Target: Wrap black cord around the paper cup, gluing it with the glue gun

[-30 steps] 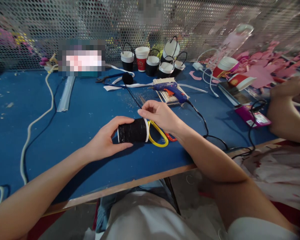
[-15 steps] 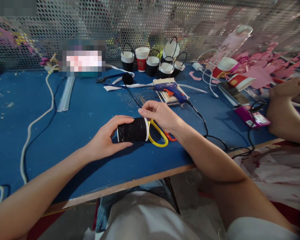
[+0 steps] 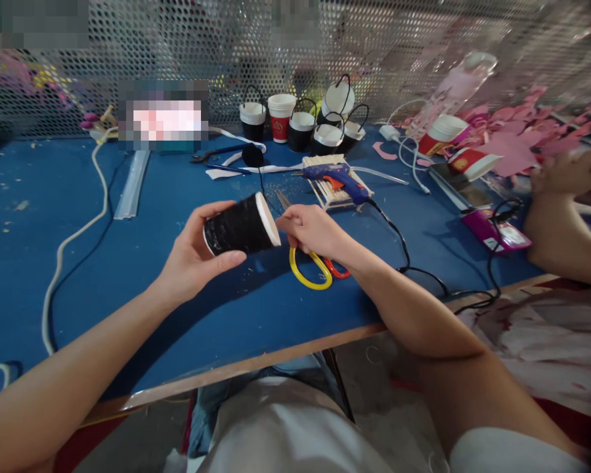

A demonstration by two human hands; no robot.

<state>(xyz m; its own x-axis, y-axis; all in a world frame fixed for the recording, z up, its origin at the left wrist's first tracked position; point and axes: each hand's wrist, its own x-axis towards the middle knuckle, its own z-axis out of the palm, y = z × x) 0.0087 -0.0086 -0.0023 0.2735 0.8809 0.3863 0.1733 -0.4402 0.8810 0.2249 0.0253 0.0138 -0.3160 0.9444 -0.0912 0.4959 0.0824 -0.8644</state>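
Observation:
My left hand is wrapped round a paper cup covered in black cord, with a white rim and base edge. The cup is tilted on its side above the table, its mouth turned right toward my other hand. From a small black ball of cord, a strand runs down behind the cup. My right hand is beside the rim with its fingers curled together; what they may hold is hidden. Under that hand lie scissors with one yellow and one red handle loop, blades pointing away.
Several black-wrapped cups with handles stand at the back by the mesh. A blue glue gun rests on a stick rack, its cable trailing right. Clear glue sticks lie left. Another person's arm is at right.
The left hand has raised the cup and tilted it, turning its mouth more into view. My right hand has shifted slightly right and down, away from the rim. The scissors stay put.

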